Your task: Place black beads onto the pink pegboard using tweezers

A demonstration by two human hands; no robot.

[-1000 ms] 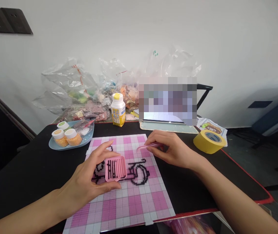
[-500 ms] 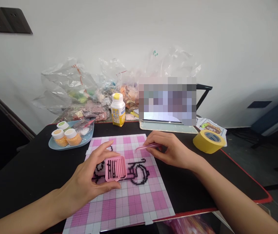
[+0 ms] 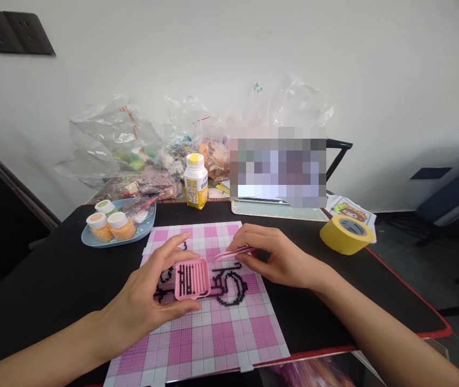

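Note:
Between the thumb and fingers of my left hand is a small pink ridged bead tray, with black beads lined up in its left grooves. My right hand pinches pink tweezers, their tips just right of and above the tray. Under both hands lies a pegboard over a pink and white checked pattern. Black beads form an outline on it, with a ring shape right of the tray. My left hand and the tray hide part of this outline.
A blue plate with several small bead jars stands at the left. Behind the board are a white and yellow bottle, plastic bags and a blurred screen. Yellow tape lies at the right.
My right hand has moved slightly left and down, bringing the tweezers' tips closer to the bead tray. My left hand keeps the tray in nearly the same place.

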